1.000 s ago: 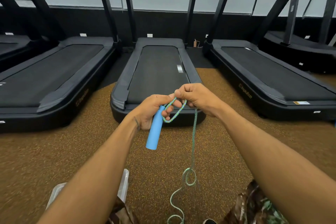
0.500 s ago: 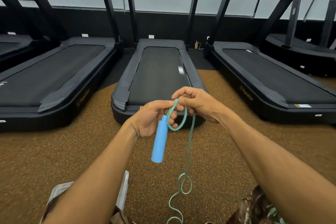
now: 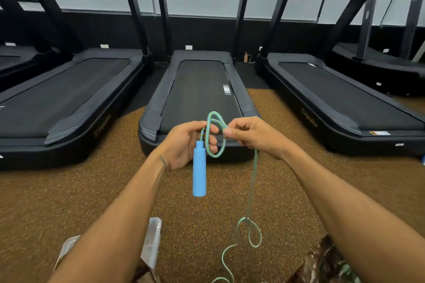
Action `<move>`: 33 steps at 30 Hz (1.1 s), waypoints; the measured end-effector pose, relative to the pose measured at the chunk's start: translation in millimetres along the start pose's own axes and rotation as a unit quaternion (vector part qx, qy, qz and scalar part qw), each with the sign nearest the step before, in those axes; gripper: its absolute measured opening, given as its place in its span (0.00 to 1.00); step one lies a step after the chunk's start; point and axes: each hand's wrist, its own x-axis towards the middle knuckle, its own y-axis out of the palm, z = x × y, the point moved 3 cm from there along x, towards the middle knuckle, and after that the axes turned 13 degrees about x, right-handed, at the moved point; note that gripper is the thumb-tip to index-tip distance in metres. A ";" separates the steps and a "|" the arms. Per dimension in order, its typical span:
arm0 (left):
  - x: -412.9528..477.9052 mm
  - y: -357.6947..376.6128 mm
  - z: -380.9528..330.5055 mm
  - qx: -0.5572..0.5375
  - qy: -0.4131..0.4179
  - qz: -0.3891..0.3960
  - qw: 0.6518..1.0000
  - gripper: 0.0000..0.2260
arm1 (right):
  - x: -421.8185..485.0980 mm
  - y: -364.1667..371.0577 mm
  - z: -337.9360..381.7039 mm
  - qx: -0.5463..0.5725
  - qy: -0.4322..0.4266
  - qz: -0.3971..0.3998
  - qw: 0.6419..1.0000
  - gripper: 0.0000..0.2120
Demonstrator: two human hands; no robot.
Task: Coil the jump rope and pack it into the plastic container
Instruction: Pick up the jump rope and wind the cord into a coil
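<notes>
The jump rope is a green-and-blue braided cord (image 3: pixel 252 181) with a light blue handle (image 3: pixel 199 170). My left hand (image 3: pixel 184 145) grips small loops of the cord at the handle's top, and the handle hangs straight down below it. My right hand (image 3: pixel 253 135) pinches the cord just right of those loops. From there the cord drops to the floor, where it lies in a loose loop (image 3: pixel 249 234). The clear plastic container (image 3: pixel 151 241) sits on the floor at the lower left, mostly hidden behind my left forearm.
Three black treadmills stand in a row ahead, the middle one (image 3: pixel 200 94) right behind my hands. Brown speckled gym flooring (image 3: pixel 69 190) spreads around me. My knees in camouflage fabric (image 3: pixel 326 264) show at the bottom edge.
The single small loop at the handle's top has grown into two stacked loops. My right hand has shifted right along the cord. The handle now hangs more vertically.
</notes>
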 end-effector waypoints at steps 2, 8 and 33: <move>1.8 -2.2 -0.9 -0.038 0.000 0.007 0.999 0.16 | 1.3 -3.1 -1.8 -0.015 0.007 -0.007 1.000 0.12; 0.1 -0.5 2.9 -0.021 -0.014 0.026 0.999 0.17 | 2.7 -3.8 -2.4 -0.020 0.019 -0.011 1.000 0.09; 0.7 28.3 -3.7 -0.068 0.063 0.064 0.994 0.17 | 9.6 16.2 -12.0 0.104 0.044 -0.061 0.992 0.20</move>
